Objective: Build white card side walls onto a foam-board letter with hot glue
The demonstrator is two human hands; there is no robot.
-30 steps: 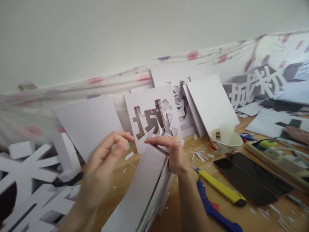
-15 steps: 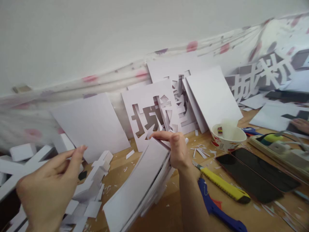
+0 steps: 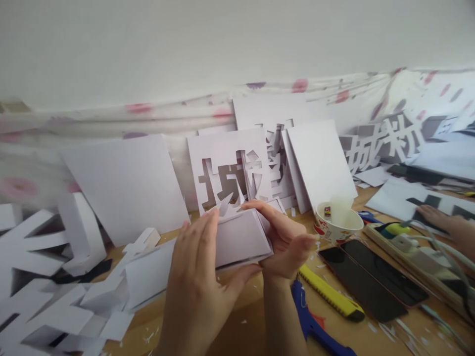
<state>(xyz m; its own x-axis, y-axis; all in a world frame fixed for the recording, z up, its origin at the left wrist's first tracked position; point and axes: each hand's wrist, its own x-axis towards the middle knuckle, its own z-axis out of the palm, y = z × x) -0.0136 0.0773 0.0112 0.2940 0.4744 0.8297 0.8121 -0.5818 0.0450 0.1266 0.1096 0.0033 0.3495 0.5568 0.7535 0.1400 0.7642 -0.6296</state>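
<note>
A long white foam-board piece with raised side walls [image 3: 241,237] is held above the table between my two hands. My left hand [image 3: 196,272] wraps over its near face, fingers on top and thumb below. Around the right end curls my right hand [image 3: 285,242], its fingers along the far upper edge. What lies behind the piece is partly hidden. Just beyond it leans a white board with a character cut out [image 3: 222,173]. White block-like cut shapes [image 3: 40,306] are heaped at the left. A yellow utility knife [image 3: 330,294] and a blue glue gun [image 3: 309,321] lie by my right forearm.
Plain white boards [image 3: 129,193] lean against the curtain-covered wall. To the right stand a paper cup [image 3: 336,230], a power strip [image 3: 438,272] with cords, and two dark phones [image 3: 371,287]. Another person's hand [image 3: 441,217] rests over sheets. Paper scraps litter the wooden table.
My left hand has moved right from beside the piece and now grips it. The piece has turned closer to level, and my right hand has shifted round its right end.
</note>
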